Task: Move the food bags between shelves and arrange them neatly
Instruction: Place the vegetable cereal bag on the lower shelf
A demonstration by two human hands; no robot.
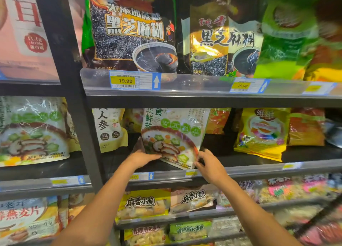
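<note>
1. The middle shelf (231, 149) carries the work. On its dark board a yellow bag (262, 132) leans well off to the right, a pale bag (109, 127) stands to the left, and more bags crowd the back.
2. The top shelf (185, 86) holds big dark bags (129, 32) standing upright in a row.
3. The white bag (172, 134), printed with mushrooms and vegetables, stands at the front of the middle shelf. Its long axis runs up and down but tilts a little, with the bottom edge sloping down to the right. It sits straight ahead of the person, between both hands, so neither hand is nearer.
4. The right hand (209, 164) pinches the bag's lower right corner, with the fingers curled round the edge.
5. The left hand (143, 157) lies with its fingers stretched flat across the lower left of the bag's face, pressing rather than clutching.
6. I'd say squaring the bag upright comes next, and it needs both hands.
</note>
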